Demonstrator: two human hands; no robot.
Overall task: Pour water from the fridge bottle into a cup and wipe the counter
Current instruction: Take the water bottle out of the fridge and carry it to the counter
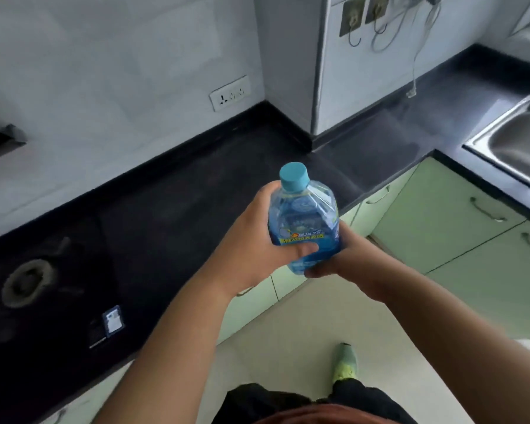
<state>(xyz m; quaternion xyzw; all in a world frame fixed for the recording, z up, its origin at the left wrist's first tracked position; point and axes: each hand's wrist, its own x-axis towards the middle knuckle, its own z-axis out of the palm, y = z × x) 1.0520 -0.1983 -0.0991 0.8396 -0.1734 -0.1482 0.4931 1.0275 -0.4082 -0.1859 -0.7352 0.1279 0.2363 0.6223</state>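
A clear blue water bottle (303,215) with a light-blue cap and a blue-yellow label is held upright in front of me, just past the edge of the black counter (196,185). My left hand (257,240) wraps its left side, thumb across the label. My right hand (340,258) cups the base from the right and below. The cap is screwed on. No cup or cloth is in view.
A gas hob (31,280) is set in the counter at left, with a small card (113,320) beside it. A steel sink (517,142) sits at the right. Green cabinet doors (441,221) run below the counter. A wall socket (230,93) and hanging cables (389,29) are behind.
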